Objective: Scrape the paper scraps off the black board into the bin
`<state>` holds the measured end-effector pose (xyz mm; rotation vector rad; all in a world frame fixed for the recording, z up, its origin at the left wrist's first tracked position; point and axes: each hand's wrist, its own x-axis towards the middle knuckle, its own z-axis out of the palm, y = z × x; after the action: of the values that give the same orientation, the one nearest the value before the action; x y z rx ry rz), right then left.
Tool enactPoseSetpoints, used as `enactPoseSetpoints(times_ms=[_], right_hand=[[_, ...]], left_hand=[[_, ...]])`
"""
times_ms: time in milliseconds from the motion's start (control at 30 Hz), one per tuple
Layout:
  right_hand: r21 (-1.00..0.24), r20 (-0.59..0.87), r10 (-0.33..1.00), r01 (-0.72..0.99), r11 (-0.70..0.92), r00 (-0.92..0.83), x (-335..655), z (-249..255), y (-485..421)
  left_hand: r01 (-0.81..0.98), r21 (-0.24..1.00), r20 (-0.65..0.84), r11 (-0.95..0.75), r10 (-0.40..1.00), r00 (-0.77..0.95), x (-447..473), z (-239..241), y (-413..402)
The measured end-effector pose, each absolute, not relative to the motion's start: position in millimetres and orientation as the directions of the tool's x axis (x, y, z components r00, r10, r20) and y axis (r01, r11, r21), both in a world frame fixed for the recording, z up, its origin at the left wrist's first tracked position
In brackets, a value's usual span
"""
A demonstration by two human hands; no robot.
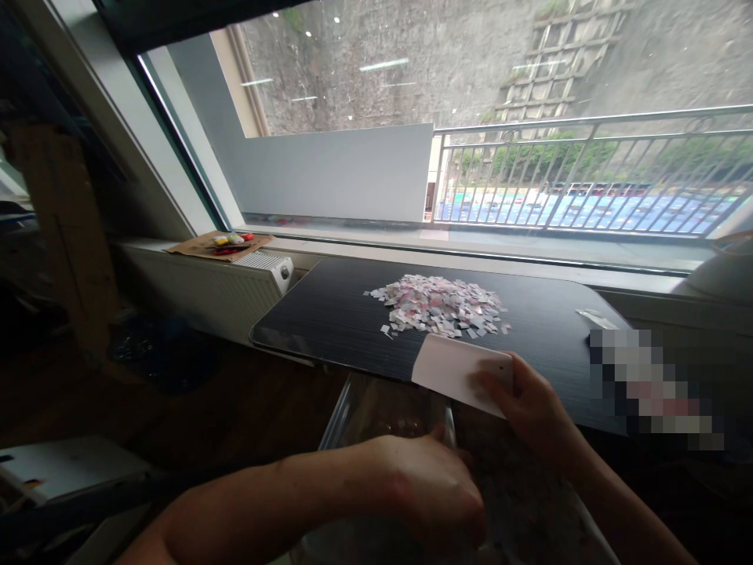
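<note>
My right hand [532,396] is closed on a flat pale card [444,362], with a small dark hole near the gripped end. The card's far edge lies at the table's front edge, just before a heap of small, pale, partly pinkish paper-like pieces [438,302]. Below the table edge stands a clear plastic box [340,416], its inside dim. Over the box's right side, my left hand [432,486] is curled with the knuckles up. Its fingertips are hidden, so what they grip cannot be made out.
The heap sits on a dark wood-grain table [329,310] below a large window. At the table's right end lie a small clear packet [595,318] and a blurred-out item [652,384]. To the left, a radiator [235,294] bears cardboard [197,245] with small coloured objects.
</note>
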<state>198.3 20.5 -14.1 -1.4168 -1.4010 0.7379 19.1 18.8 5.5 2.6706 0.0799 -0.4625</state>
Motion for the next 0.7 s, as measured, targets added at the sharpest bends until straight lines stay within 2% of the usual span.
enactPoseSetpoints(times_ms=[200, 400, 533, 700], right_hand=[[-0.862, 0.265, 0.961, 0.466, 0.199, 0.078, 199.2, -12.5, 20.0], [-0.752, 0.396, 0.917, 0.557, 0.352, -0.045, 193.9, -14.2, 12.9], [-0.670, 0.515, 0.856, 0.599, 0.439, -0.052, 194.6, -9.1, 7.1], [-0.550, 0.574, 0.796, 0.630, 0.548, -0.192, 193.9, -10.3, 7.0]], left_hand=[[0.120, 0.392, -0.334, -0.912, -0.019, 0.942, 18.3, 10.8, 18.8], [0.112, 0.352, -0.364, -0.929, -0.026, 0.931, 19.6, 18.6, 16.9], [0.132, 0.345, -0.375, -0.929, -0.008, 0.927, 21.0, 16.2, 15.9], [0.151, 0.299, -0.422, -0.942, 0.012, 0.907, 21.9, 16.6, 15.4]])
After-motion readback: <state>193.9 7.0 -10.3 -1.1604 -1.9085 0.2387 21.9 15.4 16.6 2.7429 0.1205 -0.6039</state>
